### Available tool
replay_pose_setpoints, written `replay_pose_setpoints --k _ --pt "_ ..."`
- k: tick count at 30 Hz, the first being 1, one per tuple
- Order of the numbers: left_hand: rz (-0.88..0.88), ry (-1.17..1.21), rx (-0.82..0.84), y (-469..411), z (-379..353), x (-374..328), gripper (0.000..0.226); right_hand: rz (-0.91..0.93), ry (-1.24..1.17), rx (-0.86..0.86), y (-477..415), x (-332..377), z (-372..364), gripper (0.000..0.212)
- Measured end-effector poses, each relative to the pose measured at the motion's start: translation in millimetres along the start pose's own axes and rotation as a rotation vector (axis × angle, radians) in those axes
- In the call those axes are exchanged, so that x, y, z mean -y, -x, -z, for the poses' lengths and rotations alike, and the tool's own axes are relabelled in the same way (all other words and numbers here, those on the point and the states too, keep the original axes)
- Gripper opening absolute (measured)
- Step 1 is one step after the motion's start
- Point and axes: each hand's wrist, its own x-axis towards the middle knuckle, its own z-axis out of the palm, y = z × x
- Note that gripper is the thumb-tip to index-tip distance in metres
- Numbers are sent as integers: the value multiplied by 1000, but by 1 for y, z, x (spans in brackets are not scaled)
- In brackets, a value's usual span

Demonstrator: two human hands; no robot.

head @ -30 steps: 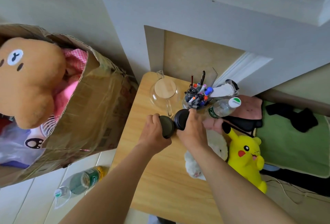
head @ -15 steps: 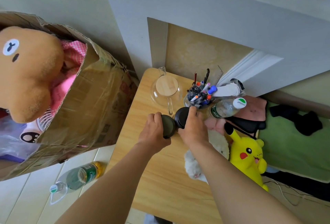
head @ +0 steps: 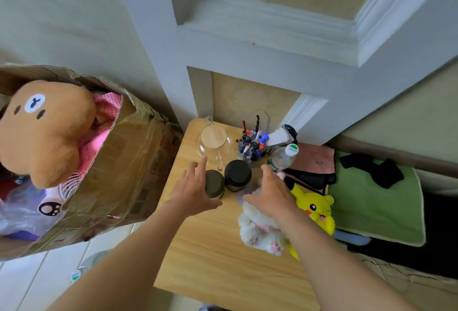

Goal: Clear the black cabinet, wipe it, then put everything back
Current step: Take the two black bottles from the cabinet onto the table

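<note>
Open and gripping nothing, the left hand (head: 192, 189) lies just at 9 o'clock of the smaller dark jar (head: 214, 183), the right hand (head: 269, 193) at 4 o'clock of the larger dark jar (head: 238, 175), both jars upright, side by side on the wooden table (head: 223, 248).

The tabletop (head: 210, 261) you worked at was pale wood grain, smooth with a soft sheen. Near its far edge, the left jar (head: 214, 183) and the right jar (head: 238, 173) had matt black lids. Behind them the jug (head: 203, 147) was glossy clear glass under a bare wooden lid (head: 214, 137). The bottle (head: 281, 160) by the far right corner was clear plastic with a smooth white cap. At the right edge you had a shaggy white plush (head: 257, 226) and a short-napped yellow plush (head: 314, 209). Off the left edge, the box (head: 124, 167) was rough brown cardboard under shiny tape, and the bear (head: 47, 132) was velvety cloth.
</note>
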Motion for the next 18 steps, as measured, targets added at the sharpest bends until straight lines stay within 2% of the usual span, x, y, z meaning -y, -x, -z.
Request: replay_pose_setpoints --k 6,9,13,18 --pt "-106 -71 -82 75 29 -78 122 36 -107 -82 92 -56 51 84" --pt "-189 -88 -88 118 25 -137 117 8 -183 -121 147 -99 73 95" --pt "-319 -107 -67 180 1 -224 107 -29 -275 -230 227 -180 99 87" --pt "-388 -183 -60 245 -56 -327 91 -146 -397 -365 339 -314 116 81"
